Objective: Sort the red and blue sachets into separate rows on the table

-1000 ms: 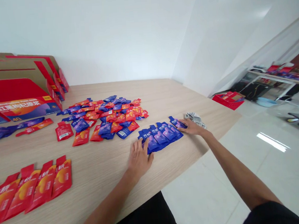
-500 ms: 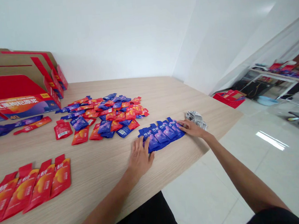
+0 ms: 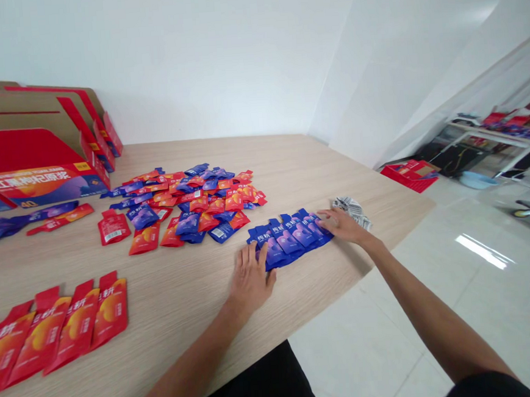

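A row of overlapping blue sachets (image 3: 291,238) lies on the wooden table (image 3: 211,325) in front of me, printed side up. My left hand (image 3: 251,278) rests at the row's left end, fingertips touching the edge pouch and thumb apart. At the opposite end, my right hand (image 3: 343,225) has its outstretched fingers on the last sachet. Neither hand is closed around a pouch. Just beyond the right hand is a small heap of black-and-white striped pieces (image 3: 356,208), partly hidden by it.
A mixed pile of red and blue sachets (image 3: 187,207) lies farther back. Overlapping red sachets (image 3: 79,320) form a row at the left. Open printed cartons (image 3: 38,179) stand at the back left. The table's edge is close on my right, with tiled floor (image 3: 395,335) beyond.
The view has shifted slightly. Both hands stay at the ends of the blue row, with hardly any movement against it.
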Demonstrator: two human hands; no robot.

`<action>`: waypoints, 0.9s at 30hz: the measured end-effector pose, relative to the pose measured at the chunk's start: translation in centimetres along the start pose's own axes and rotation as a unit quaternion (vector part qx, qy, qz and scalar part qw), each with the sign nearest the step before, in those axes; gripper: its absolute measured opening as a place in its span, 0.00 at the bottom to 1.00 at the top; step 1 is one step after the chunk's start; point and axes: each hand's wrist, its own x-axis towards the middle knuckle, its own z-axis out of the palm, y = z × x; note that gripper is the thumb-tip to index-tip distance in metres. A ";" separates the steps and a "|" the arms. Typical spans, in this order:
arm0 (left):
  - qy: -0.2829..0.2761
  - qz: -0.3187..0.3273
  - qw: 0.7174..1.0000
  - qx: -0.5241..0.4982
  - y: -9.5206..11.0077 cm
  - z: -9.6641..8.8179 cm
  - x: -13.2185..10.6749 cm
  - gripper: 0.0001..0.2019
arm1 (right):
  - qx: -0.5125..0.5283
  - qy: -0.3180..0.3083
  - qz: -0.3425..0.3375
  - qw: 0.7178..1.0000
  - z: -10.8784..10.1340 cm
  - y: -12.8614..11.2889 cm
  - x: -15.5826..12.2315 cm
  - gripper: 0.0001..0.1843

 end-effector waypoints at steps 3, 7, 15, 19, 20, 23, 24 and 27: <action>0.003 -0.001 1.000 -0.003 0.0 0.1 0.0 0.30 | -0.020 0.040 -0.034 0.998 0.3 -2.2 1.6 0.25; 0.006 -0.001 1.000 -0.010 0.0 0.0 0.0 0.30 | 0.016 0.011 -0.107 0.994 1.7 -5.4 4.5 0.25; -0.008 -0.007 1.000 -0.020 0.2 -0.2 0.0 0.30 | 0.063 -0.065 -0.141 0.986 3.8 -6.7 6.6 0.23; -0.009 -0.004 1.000 -0.022 0.1 -0.1 0.0 0.29 | 0.054 -0.067 -0.147 0.985 3.4 -6.1 6.2 0.21; -0.010 -0.002 1.000 -0.020 0.1 -0.2 0.0 0.29 | 0.047 -0.069 -0.147 0.986 3.3 -6.1 6.1 0.21; -0.015 0.000 1.000 -0.015 0.2 -0.3 0.0 0.30 | 0.035 -0.071 -0.154 0.985 3.3 -6.3 6.4 0.19; -0.015 0.000 1.000 -0.014 0.2 -0.3 0.0 0.30 | 0.039 -0.071 -0.160 0.984 3.3 -6.4 6.5 0.18; -0.016 -0.001 1.000 -0.010 0.3 -0.5 0.0 0.30 | 0.060 -0.074 -0.179 0.979 3.5 -7.0 6.8 0.17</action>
